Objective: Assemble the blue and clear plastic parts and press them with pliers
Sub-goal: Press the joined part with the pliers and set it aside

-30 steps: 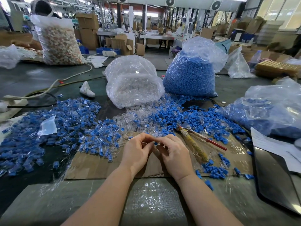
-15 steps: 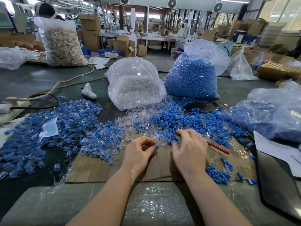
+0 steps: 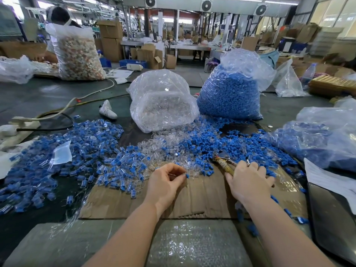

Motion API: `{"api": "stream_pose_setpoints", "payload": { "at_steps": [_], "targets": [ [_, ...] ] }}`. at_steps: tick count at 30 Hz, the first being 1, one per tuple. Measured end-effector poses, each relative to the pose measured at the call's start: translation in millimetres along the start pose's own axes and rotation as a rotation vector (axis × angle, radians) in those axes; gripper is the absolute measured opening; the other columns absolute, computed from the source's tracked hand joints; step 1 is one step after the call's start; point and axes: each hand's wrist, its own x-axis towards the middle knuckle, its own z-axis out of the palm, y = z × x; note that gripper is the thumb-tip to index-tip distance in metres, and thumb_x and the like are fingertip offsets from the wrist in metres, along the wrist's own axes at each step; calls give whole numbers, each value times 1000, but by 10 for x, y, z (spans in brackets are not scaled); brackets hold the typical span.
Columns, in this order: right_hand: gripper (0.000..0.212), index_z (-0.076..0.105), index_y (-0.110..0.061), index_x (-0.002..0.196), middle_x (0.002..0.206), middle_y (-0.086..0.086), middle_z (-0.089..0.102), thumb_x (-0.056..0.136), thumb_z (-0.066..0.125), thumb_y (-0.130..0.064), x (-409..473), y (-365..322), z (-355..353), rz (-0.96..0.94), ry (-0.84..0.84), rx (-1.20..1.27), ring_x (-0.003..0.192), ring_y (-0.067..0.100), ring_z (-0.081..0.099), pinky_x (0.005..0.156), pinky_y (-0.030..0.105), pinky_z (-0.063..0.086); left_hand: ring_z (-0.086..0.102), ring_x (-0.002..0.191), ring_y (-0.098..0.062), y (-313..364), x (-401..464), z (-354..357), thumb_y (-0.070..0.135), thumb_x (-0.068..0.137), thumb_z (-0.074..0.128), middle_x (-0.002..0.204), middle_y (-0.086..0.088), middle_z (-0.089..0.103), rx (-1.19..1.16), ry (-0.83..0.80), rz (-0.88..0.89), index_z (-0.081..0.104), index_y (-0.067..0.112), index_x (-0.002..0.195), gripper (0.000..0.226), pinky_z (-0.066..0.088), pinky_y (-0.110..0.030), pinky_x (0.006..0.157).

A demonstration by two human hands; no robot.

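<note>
My left hand [image 3: 165, 182] pinches a small blue and clear part [image 3: 187, 175] between thumb and fingertips, above the cardboard sheet [image 3: 202, 197]. My right hand [image 3: 248, 182] lies over the pliers [image 3: 224, 160], fingers curling round their taped handles; the metal jaws stick out to the upper left. Loose blue parts [image 3: 221, 145] and clear parts [image 3: 158, 145] are scattered just beyond both hands. A heap of joined blue and clear pieces [image 3: 63, 160] spreads over the left of the table.
A bag of clear parts [image 3: 161, 101] and a bag of blue parts [image 3: 231, 93] stand behind the piles. Another bag of blue parts [image 3: 319, 137] lies right. A dark tray [image 3: 333, 224] and paper [image 3: 327, 180] sit at the right edge. A person sits far left.
My right hand left the part held by both hands, moved right and came down on the pliers. My left hand keeps the part alone.
</note>
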Motion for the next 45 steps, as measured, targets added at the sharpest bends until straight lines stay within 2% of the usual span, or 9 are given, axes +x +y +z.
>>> {"api": "stream_pose_setpoints", "payload": {
  "at_steps": [6, 8, 11, 17, 21, 27, 35, 40, 45],
  "targets": [
    [38, 45, -18, 99, 106, 4, 55, 94, 34, -54, -126, 1, -209, -200, 24, 160, 99, 21, 52, 86, 36, 46, 67, 67, -9, 18, 60, -18, -1, 82, 66, 79, -7, 70, -179, 7, -102, 67, 8, 88, 11, 52, -16, 60],
    [34, 48, -19, 92, 89, -1, 56, 96, 36, -51, -192, -33, -278, -298, -126, 362, 78, 13, 53, 71, 29, 48, 66, 63, -10, 13, 97, -30, -1, 82, 66, 75, -6, 69, -262, 23, -169, 68, 8, 87, 11, 54, -20, 58],
    [33, 50, -17, 80, 74, -3, 53, 97, 39, -43, -320, -112, -381, -380, -333, 586, 60, 11, 45, 56, 24, 36, 64, 60, -20, 17, 154, -31, -3, 81, 66, 70, -9, 69, -432, 53, -265, 68, 9, 84, 12, 54, -32, 56],
    [35, 41, -15, 70, 67, 0, 44, 99, 40, -36, -445, -157, -440, -408, -497, 701, 64, 17, 45, 61, 30, 33, 63, 50, -13, 75, 247, -49, -5, 79, 67, 61, -6, 68, -489, 108, -284, 68, 11, 74, 16, 49, -25, 39],
    [19, 42, -14, 75, 70, 5, 42, 93, 46, -19, -440, -127, -443, -406, -606, 739, 61, 18, 37, 62, 33, 28, 61, 48, -13, 98, 264, -80, -4, 79, 68, 60, -5, 66, -427, 124, -299, 67, 9, 78, 13, 51, -29, 46],
    [5, 48, -9, 84, 85, 10, 45, 88, 44, -10, -440, -94, -455, -424, -644, 749, 69, 18, 39, 62, 33, 29, 63, 49, -12, 145, 283, -110, -10, 76, 68, 68, -10, 65, -405, 133, -314, 64, 4, 84, 16, 49, -20, 45],
    [23, 51, 3, 107, 90, 8, 48, 89, 46, -8, -427, -72, -530, -420, -698, 806, 75, 18, 46, 65, 31, 36, 63, 59, -19, 198, 289, -102, -14, 75, 67, 73, -13, 63, -433, 149, -329, 62, 2, 86, 20, 51, -20, 49],
    [5, 48, -8, 85, 78, 9, 46, 88, 44, -6, -459, -86, -536, -475, -664, 779, 69, 18, 43, 65, 32, 33, 63, 59, -19, 236, 246, -107, -15, 76, 65, 81, -17, 63, -454, 154, -340, 62, 1, 91, 22, 53, -20, 49],
    [19, 43, -15, 72, 68, 3, 45, 89, 42, -6, -489, -119, -504, -523, -528, 653, 55, 14, 39, 49, 22, 31, 63, 62, -19, 277, 212, -80, -14, 76, 64, 82, -16, 63, -473, 155, -355, 61, 1, 94, 23, 55, -22, 53]
  ]
}}
